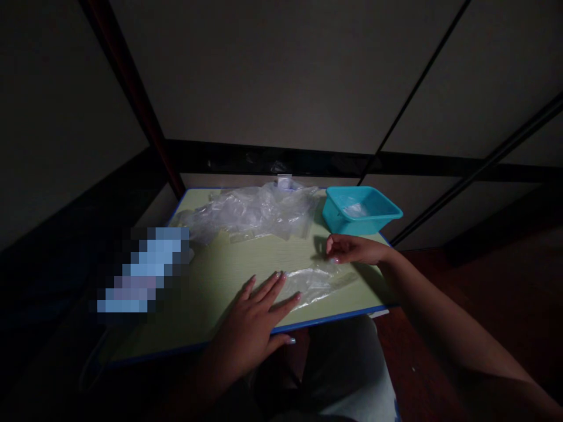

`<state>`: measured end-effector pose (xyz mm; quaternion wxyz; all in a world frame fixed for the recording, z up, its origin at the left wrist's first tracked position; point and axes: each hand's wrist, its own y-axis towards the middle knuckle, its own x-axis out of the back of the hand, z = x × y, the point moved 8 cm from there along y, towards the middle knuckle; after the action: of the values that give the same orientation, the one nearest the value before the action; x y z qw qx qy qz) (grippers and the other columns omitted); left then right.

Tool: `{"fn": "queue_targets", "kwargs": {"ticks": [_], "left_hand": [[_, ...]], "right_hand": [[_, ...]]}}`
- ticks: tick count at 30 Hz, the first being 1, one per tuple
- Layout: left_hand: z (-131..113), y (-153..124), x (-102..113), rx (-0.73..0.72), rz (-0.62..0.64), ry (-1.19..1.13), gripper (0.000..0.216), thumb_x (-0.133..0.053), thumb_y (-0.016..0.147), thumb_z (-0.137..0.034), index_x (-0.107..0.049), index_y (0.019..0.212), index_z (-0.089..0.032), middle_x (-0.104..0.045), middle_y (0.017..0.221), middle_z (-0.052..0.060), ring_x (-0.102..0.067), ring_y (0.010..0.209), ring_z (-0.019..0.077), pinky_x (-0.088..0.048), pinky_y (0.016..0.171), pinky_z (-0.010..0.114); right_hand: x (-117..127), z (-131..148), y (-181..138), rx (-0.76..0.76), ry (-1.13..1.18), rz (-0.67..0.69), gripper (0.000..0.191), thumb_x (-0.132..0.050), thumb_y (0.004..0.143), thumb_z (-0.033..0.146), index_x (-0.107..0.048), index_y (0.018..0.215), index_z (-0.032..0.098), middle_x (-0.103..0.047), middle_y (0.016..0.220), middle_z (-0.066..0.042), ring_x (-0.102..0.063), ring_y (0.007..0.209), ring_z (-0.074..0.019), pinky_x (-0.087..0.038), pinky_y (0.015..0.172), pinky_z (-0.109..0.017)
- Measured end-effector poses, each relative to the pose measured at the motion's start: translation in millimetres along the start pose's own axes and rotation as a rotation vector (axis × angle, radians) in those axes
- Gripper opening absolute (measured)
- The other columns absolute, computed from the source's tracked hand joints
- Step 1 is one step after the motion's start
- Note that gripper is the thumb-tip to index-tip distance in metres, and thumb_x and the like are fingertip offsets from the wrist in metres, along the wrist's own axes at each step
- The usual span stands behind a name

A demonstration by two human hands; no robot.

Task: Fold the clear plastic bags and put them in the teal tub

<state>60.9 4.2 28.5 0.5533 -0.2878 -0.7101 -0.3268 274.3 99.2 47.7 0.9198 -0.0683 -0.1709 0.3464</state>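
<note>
A clear plastic bag (pixel 314 285) lies flat near the front edge of the table. My left hand (pixel 253 319) rests with its fingers spread, the fingertips on the bag's left end and the thumb over the table edge. At the bag's upper right, my right hand (pixel 354 249) has its fingers curled, thumb and fingertips pinched together at the bag's edge. Part of that pinch is hidden. Further back lies a loose heap of clear plastic bags (pixel 255 211). Behind my right hand stands a turquoise plastic basket (pixel 363 225) with some clear plastic inside.
The pale yellow table (pixel 206 293) has a blue rim and stands against a panelled wall (pixel 281 76). On its left side, a bluish object (pixel 149 264) is blurred into blocks. A small white tag (pixel 284 180) shows at the heap's back.
</note>
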Motion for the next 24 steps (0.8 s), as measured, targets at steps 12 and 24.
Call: {"fn": "queue_targets", "kwargs": {"ticks": [12, 24], "left_hand": [[0, -1, 0, 0.017, 0.031, -0.008, 0.076, -0.058, 0.081, -0.054, -0.016, 0.142, -0.043, -0.010, 0.154, 0.003, -0.016, 0.140, 0.0261, -0.018, 0.109, 0.054], [0, -1, -2, 0.009, -0.021, 0.036, 0.072, -0.054, 0.081, -0.057, -0.022, 0.143, -0.038, -0.016, 0.153, 0.005, -0.016, 0.140, 0.0272, -0.015, 0.110, 0.056]], "right_hand": [[42, -23, -19, -0.269, -0.757, -0.309, 0.028, -0.055, 0.075, 0.043, -0.061, 0.068, 0.015, -0.055, 0.059, 0.001, -0.046, 0.055, -0.0133, -0.030, 0.052, -0.025], [-133, 36, -26, 0.154, -1.119, -0.362, 0.065, -0.039, 0.091, 0.047, -0.015, 0.147, 0.024, -0.025, 0.151, -0.008, -0.022, 0.138, -0.0246, -0.012, 0.111, -0.052]]}}
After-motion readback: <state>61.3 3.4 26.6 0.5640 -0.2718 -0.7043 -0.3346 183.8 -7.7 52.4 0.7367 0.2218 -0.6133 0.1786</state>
